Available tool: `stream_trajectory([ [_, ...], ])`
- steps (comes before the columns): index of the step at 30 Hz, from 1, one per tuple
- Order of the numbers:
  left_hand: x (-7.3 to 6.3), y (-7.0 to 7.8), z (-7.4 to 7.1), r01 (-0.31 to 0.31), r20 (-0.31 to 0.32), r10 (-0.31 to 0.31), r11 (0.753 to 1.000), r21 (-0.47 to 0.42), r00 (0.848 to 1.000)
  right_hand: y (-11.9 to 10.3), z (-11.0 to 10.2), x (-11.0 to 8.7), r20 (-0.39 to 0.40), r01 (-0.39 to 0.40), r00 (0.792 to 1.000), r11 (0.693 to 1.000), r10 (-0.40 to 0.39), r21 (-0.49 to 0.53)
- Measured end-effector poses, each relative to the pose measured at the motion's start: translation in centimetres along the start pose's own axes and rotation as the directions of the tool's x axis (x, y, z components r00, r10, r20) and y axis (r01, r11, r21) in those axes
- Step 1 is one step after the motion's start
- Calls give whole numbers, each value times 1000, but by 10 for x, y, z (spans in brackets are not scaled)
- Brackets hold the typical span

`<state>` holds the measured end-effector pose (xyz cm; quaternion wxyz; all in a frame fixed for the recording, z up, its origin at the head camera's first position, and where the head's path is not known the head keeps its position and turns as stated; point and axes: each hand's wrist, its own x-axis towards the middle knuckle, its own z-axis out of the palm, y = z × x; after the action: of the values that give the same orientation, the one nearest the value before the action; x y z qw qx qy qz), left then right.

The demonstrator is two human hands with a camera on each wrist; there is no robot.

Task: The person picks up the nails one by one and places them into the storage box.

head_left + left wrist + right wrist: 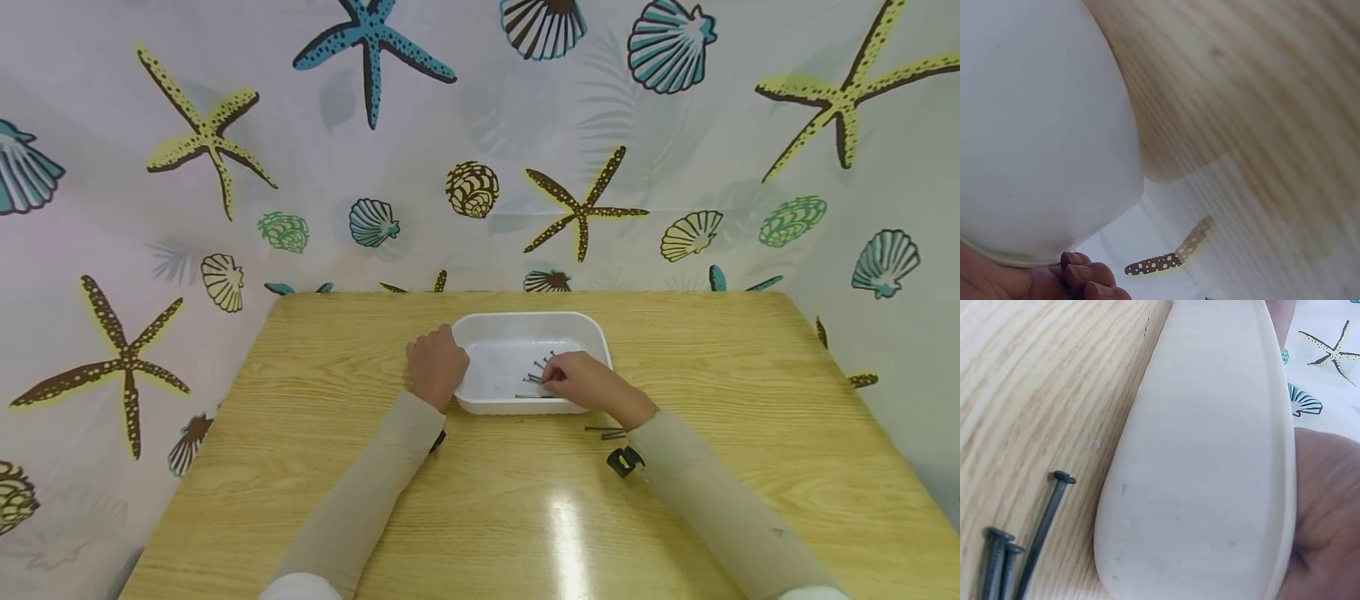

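Note:
A white plastic tray stands near the far side of the table. At its left end my left hand grips the rim; curled fingers show by that rim in the left wrist view. My right hand reaches over the right side into the tray, its fingers bent and pinching at a nail among several metal nails. The fingertips hide part of these nails. One nail lies along the near inside wall. In the right wrist view the tray's outer wall covers the fingertips.
More nails lie on the wooden table in front of the tray's right corner, close to the right sleeve. In the right wrist view a loose nail lies beside others. A shell-and-starfish patterned cloth hangs behind the table.

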<state>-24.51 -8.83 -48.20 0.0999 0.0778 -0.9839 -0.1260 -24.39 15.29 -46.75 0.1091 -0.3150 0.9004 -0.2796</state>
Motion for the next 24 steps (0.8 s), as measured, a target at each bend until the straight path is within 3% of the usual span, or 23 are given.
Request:
stream_trajectory([
  [14,-1,1,-1,-2,5,3,1000,-16,1000,-1,1,4,69,-93,993,996,94,-13],
  [24,-1,0,0,1,4,-1,1000,-15,1000,-1,2,9,77,-115,990,993,117,-27],
])
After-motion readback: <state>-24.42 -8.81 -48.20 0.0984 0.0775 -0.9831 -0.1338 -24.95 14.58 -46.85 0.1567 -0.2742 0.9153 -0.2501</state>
